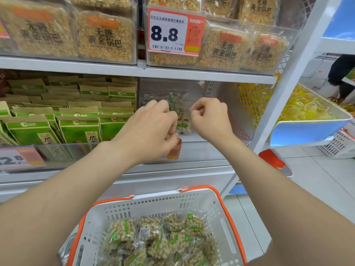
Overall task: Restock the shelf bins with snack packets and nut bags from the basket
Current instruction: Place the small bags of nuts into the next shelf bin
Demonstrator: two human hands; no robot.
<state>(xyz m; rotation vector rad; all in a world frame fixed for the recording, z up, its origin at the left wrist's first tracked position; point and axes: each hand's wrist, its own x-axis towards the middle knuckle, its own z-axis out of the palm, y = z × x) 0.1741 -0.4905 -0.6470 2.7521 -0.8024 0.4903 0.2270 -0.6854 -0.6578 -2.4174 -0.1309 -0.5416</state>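
Note:
A clear nut bag [182, 114] with green print stands upright inside the clear shelf bin [207, 150] on the middle shelf. My left hand [153, 127] grips its left edge with curled fingers. At the bag's right edge, the curled fingers of my right hand [210, 118] pinch it. A few more nut bags [150, 98] lie at the back of that bin. Below my arms, the white basket [153, 198] with orange handles holds several nut bags [153, 237].
The bin to the left is packed with green seed packets [76, 127]. Rice-cracker packs [105, 35] and an 8.8 price tag [172, 31] fill the upper shelf. A white shelf post [288, 83] stands right, then a bin of yellow sweets [307, 108]. A person [342, 73] stands far right.

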